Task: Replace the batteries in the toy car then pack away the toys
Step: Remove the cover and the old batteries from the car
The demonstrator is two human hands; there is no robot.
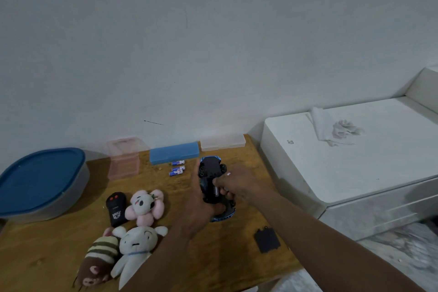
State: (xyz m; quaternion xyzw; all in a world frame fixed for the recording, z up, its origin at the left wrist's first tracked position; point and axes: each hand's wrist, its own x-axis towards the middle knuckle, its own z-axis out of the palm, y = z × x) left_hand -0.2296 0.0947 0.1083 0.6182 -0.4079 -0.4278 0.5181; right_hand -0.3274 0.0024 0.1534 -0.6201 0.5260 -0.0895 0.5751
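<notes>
Lying belly-up above the wooden table [225, 258], the toy car [211, 169] shows its black underside to the camera, with its blue body facing down. Its long axis runs from the person toward the wall, leaning slightly left at the far end. The left hand [201, 208] cradles it from below and from the left, fingers wrapped round the near half of the body. The right hand [233, 185] comes in from the right with its fingertips curled down into the open battery bay, where a pale cylinder shows; whether they pinch it cannot be told. The table's right edge runs just right of the car, and beyond it stands a white cabinet [355, 161] with a crumpled cloth [331, 128] on top. A black battery cover [266, 239] lies flat on bare wood near that edge, on the near side of the car. Three loose batteries [177, 168] lie side by side just left of the car's far end, in front of a blue case [174, 152]. A clear case [222, 142] sits against the wall behind the car, and a pink see-through box [123, 157] stands further left. A black remote [116, 208], a pink flower plush [144, 206], a white plush [135, 249] and a striped brown plush [99, 261] crowd the near left of the table. A grey tub with a blue lid [42, 182] fills the far left corner.
</notes>
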